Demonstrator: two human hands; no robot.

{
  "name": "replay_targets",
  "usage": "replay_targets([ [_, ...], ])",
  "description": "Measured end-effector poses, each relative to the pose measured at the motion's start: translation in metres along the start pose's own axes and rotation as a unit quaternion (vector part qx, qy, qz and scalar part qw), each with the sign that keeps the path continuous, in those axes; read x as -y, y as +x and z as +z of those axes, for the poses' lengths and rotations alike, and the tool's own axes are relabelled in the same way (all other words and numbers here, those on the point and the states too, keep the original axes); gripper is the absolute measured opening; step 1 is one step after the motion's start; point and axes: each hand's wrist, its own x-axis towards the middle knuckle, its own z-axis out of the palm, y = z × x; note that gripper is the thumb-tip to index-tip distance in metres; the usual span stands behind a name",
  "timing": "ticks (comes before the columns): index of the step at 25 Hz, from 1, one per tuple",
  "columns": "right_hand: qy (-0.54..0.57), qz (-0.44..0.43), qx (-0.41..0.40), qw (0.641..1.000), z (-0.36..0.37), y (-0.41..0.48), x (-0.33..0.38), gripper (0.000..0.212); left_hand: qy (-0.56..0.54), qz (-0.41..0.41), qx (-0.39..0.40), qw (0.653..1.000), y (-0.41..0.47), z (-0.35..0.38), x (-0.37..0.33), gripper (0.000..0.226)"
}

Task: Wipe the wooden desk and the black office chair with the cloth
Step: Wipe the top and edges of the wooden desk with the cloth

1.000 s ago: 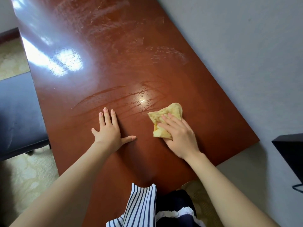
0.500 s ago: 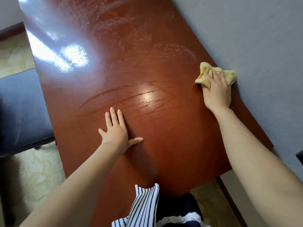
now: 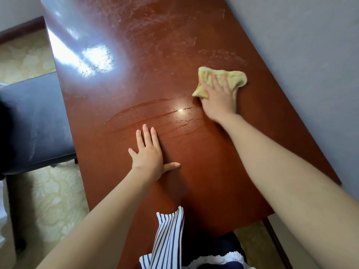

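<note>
Head cam, looking down: a long glossy reddish-brown wooden table (image 3: 194, 171) runs away from the person, its right edge close along a plain grey wall (image 3: 301, 55).

The crumpled pale yellow cloth (image 3: 234, 78) sits on the table's right half, near the wall edge but not touching the wall. The right hand (image 3: 219, 100) is on top of it, and the grip isn't wrapped round the cloth: the fingers (image 3: 214, 80) lie pretty much straight and spread, pressing it flat to the wood. Most of the cloth bunches out ahead of the fingertips and off to the right, and one corner pokes out at the left, next to the base of the hand. It's a bit blurry there, so I can't make out what the thumb is doing.

The left hand (image 3: 149, 154) is flat on bare wood nearer the person, palm down, fingers together and thumb out to the right. It holds nothing and is well apart from the cloth.

Between the two hands there are curved wet streaks (image 3: 151, 115) with beaded droplets, and farther up hazy smear marks (image 3: 155, 20) and a bright window glare (image 3: 95, 61).

A black padded office chair (image 3: 35, 123) stands at the table's left edge on cream patterned carpet (image 3: 48, 200). A blue-and-white striped garment (image 3: 169, 239) shows at the bottom of the frame.
</note>
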Motion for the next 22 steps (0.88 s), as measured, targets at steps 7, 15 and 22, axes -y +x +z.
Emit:
replay_targets([
  [7, -0.011, -0.167, 0.036, 0.985, 0.036, -0.101, 0.033, 0.071, -0.031, 0.047, -0.061, 0.997, -0.002, 0.007, 0.022, 0.112],
  [15, -0.032, -0.330, 0.085, 0.940, 0.051, -0.202, 0.003, 0.064, -0.133, -0.040, -0.200, 0.970, -0.040, 0.075, 0.079, 0.076],
  [22, -0.067, -0.485, 0.147, 0.859, 0.054, -0.178, 0.034, 0.049, -0.324, -0.199, -0.207, 0.902, -0.049, 0.102, 0.118, 0.074],
])
